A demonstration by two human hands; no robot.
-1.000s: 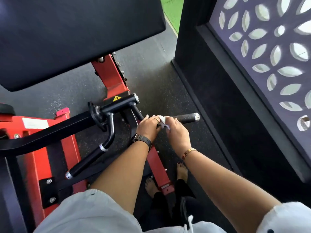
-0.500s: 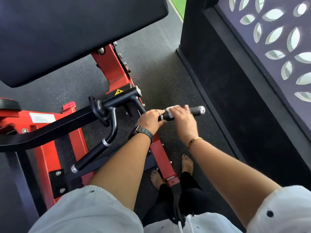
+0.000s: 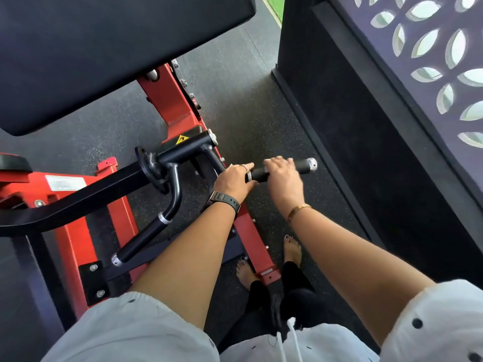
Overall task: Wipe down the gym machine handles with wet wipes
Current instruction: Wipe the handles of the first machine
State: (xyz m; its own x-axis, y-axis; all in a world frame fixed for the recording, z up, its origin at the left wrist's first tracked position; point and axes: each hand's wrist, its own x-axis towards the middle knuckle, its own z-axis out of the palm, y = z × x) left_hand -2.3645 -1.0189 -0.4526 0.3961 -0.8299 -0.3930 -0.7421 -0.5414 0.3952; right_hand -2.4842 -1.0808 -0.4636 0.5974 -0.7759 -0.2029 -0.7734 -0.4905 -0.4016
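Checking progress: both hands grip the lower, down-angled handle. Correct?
No. The left hand and right hand grip the upper handle, the level one; the lower handle is untouched, as the head view shows.

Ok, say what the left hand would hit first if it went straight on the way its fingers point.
Probably the right hand, which grips the same handle just past the left hand; only a short bare stretch separates them.

Dark speckled floor (image 3: 248,100), leaf-cutout screen (image 3: 431,61) w/ daylight on rt.
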